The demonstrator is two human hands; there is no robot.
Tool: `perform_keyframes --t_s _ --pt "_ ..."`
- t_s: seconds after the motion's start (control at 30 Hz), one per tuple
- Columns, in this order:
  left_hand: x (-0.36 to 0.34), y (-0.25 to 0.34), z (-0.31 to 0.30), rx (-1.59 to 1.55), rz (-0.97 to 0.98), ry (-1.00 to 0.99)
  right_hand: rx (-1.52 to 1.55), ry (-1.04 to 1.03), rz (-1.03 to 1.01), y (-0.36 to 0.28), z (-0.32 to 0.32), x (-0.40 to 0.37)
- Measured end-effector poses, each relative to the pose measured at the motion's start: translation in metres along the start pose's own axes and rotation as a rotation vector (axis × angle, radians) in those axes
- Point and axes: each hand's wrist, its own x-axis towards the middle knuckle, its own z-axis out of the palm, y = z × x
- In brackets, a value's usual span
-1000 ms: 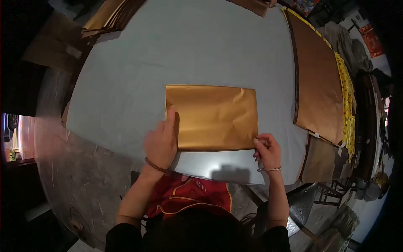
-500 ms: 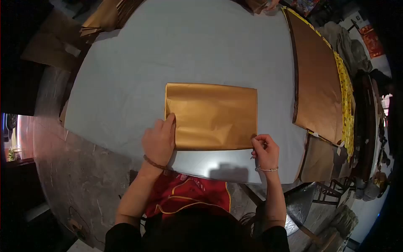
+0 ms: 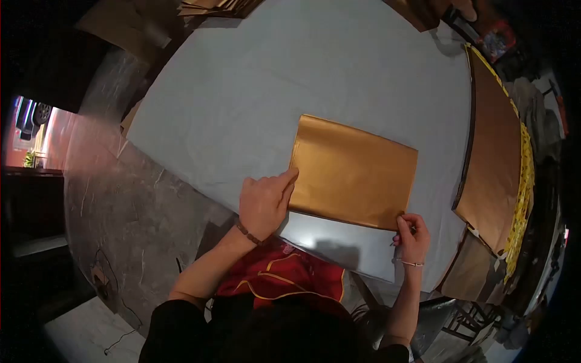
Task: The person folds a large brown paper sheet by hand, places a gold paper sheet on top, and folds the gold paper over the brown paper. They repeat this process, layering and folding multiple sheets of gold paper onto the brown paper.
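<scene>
A folded rectangle of shiny gold paper [image 3: 357, 172] lies on the grey-covered table [image 3: 242, 103], close to its front edge. At the paper's left edge is my left hand [image 3: 263, 204], its fingers mostly curled and the fingertips at the border of the sheet. My right hand [image 3: 414, 236] pinches the lower right corner between thumb and finger. The undersides of both hands are hidden, so how far the fingers reach beneath the paper cannot be seen.
A stack of brown-gold sheets [image 3: 493, 151] with yellow patterned edging [image 3: 521, 206] lies along the table's right side. More brown sheets [image 3: 221, 8] rest at the far left. Part of another person's hand [image 3: 465, 8] shows at the top right.
The view has turned, so the table, paper and hands appear tilted and farther right. The gold paper's surface looks smoother, with fewer creases. Both hands remain at its edges.
</scene>
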Motion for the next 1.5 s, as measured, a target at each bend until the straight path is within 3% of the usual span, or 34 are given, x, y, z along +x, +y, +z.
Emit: perform_keyframes --t_s 0.07,0.2,0.8,0.87,0.9,1.0,1.1,1.17,1.2,1.3,1.5 --pt "-0.001 0.003 -0.004 0.099 -0.005 -0.094 -0.044 0.025 -0.003 -0.001 0.000 0.000" --pt "0.000 0.001 0.007 0.191 0.080 0.023 -0.017 0.021 0.013 0.002 -0.001 0.000" --pt "-0.003 -0.007 0.020 0.352 0.208 0.122 -0.252 0.084 -0.071 0.001 0.004 -0.001" --pt "-0.002 -0.008 0.020 0.352 0.194 0.087 -0.320 0.077 -0.245 0.001 0.007 0.001" --pt "0.001 -0.008 0.018 0.360 0.206 0.109 -0.236 0.059 -0.138 0.000 0.007 0.000" --pt "0.009 0.011 0.013 0.345 0.235 0.153 -0.297 0.083 -0.149 -0.003 0.009 -0.001" --pt "0.015 0.039 0.025 0.185 0.422 0.027 -0.237 0.074 -0.170 0.004 0.008 0.001" --pt "0.013 0.053 0.039 -0.066 0.729 -0.258 -0.340 0.087 -0.239 0.005 0.006 0.002" --pt "0.009 0.053 0.044 -0.039 0.750 -0.396 -0.347 0.104 -0.234 0.003 0.006 0.001" --pt "0.005 0.049 0.052 -0.021 0.762 -0.452 -0.228 0.077 -0.142 -0.003 0.009 -0.001" --pt "0.009 0.053 0.051 0.029 0.765 -0.486 -0.222 0.077 -0.168 -0.004 0.009 -0.003"
